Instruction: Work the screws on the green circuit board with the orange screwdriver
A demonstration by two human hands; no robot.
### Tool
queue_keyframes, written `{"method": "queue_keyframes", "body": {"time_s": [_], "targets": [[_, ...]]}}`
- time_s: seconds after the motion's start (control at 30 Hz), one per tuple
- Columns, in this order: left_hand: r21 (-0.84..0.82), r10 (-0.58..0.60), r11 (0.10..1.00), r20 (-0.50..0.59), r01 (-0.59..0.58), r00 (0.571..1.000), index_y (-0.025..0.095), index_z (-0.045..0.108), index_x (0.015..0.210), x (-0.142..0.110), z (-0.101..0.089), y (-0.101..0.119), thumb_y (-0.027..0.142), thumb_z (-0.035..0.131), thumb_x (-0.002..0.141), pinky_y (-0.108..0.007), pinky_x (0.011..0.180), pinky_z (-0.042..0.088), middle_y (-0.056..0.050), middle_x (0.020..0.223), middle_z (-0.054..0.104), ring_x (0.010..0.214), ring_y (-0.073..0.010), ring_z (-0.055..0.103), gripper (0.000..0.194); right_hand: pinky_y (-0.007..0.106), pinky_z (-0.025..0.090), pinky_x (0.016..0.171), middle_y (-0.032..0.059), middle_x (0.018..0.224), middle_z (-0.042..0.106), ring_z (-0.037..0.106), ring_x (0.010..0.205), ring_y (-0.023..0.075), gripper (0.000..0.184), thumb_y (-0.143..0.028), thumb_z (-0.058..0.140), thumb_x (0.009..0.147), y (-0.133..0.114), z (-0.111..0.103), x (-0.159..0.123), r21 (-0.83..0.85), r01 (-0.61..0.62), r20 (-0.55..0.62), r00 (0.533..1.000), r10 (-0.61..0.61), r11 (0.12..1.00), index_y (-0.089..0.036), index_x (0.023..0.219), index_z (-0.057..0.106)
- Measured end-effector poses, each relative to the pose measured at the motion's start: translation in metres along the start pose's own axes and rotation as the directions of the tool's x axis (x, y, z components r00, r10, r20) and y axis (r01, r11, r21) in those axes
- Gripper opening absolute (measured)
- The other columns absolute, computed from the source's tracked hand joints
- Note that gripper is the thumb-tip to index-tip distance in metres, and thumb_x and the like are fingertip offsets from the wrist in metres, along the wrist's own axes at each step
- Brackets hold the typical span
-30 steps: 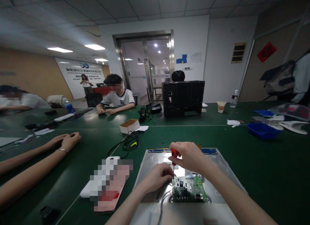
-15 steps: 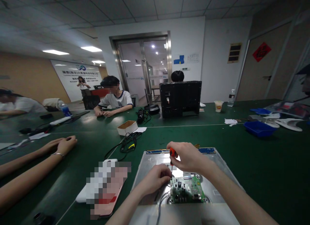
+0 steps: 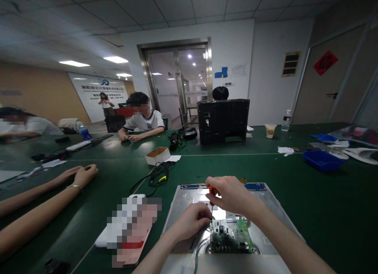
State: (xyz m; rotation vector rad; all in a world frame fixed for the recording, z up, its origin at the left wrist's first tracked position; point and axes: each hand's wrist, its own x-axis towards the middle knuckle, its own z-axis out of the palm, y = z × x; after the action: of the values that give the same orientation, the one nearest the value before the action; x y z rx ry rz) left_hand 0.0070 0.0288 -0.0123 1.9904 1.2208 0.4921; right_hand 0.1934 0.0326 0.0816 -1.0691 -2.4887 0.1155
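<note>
Right hand, lower centre of the frame, is gripping a red-handled screwdriver, fingers closing snugly around the handle; the shaft is pointing straight down at the upper-left corner of a green circuit board. Whether the tip is sitting in a screw, I am not managing to tell. The board is lying flat, lower centre, on a silvery metal panel, which is resting on the green table. Left hand is hovering or resting just left of the shaft, thumb and fingers curling narrowly together near that same corner; I cannot tell whether they are pinching anything. A grey cable is running down the panel beside the board's left edge, and a blue strip is edging the panel's far side. Left of the panel, a pink phone-like slab, partly pixelated, is lying near a coiling black cable; an open white box is standing just beyond. A co-worker's hands are resting together at the left of the frame. Toward the right edge, a blue tray is sitting well apart from the work.
</note>
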Motion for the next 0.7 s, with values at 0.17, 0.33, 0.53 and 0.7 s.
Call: {"method": "queue_keyframes", "body": {"time_s": [0.17,0.33,0.53,0.7], "targets": [[0.014,-0.01,1.0,0.009,0.01,1.0,0.016,0.066,0.078,-0.0009,-0.0009,0.0031,0.013,0.055,0.072,-0.023,0.066,0.041,0.0,0.077,0.063,0.072,-0.0157,0.054,0.013,0.025,0.027,0.056,0.0007,0.075,0.066,0.058,0.066,0.0159,0.007,-0.027,0.058,0.086,0.0001,-0.0024,0.0014,-0.001,-0.005,0.007,1.0,0.005,1.0,-0.021,0.085,0.056],[-0.023,0.007,1.0,-0.002,-0.007,1.0,0.015,0.064,0.078,-0.0013,0.0002,0.001,0.011,0.055,0.072,-0.022,0.063,0.041,0.001,0.074,0.06,0.068,-0.0144,0.053,0.011,0.027,0.033,0.06,0.0034,0.087,0.068,0.06,0.074,0.0181,0.018,-0.03,0.06,0.083,0.0011,-0.0059,0.0005,0.078,0.027,0.013,1.0,-0.028,0.997,-0.02,0.098,0.057],[-0.048,0.024,0.999,-0.025,-0.026,0.999,0.015,0.064,0.078,-0.0027,0.0019,-0.0028,0.011,0.056,0.072,-0.023,0.063,0.041,0.0,0.076,0.06,0.07,-0.0148,0.054,0.011,0.027,0.031,0.058,0.0035,0.086,0.067,0.058,0.071,0.0167,0.026,-0.015,0.056,0.077,0.0022,-0.009,0.0026,0.084,0.045,0.073,0.996,-0.051,0.995,-0.018,0.103,0.055],[-0.015,0.002,1.0,-0.015,-0.002,1.0,0.015,0.066,0.078,-0.0013,0.0018,-0.0045,0.014,0.057,0.073,-0.024,0.068,0.042,-0.001,0.079,0.063,0.076,-0.0162,0.055,0.01,0.026,0.029,0.056,0.0023,0.081,0.066,0.056,0.069,0.0162,0.023,-0.016,0.056,0.077,0.0013,-0.0086,0.0052,0.093,0.055,0.095,0.993,-0.064,0.994,-0.019,0.099,0.055]]}}
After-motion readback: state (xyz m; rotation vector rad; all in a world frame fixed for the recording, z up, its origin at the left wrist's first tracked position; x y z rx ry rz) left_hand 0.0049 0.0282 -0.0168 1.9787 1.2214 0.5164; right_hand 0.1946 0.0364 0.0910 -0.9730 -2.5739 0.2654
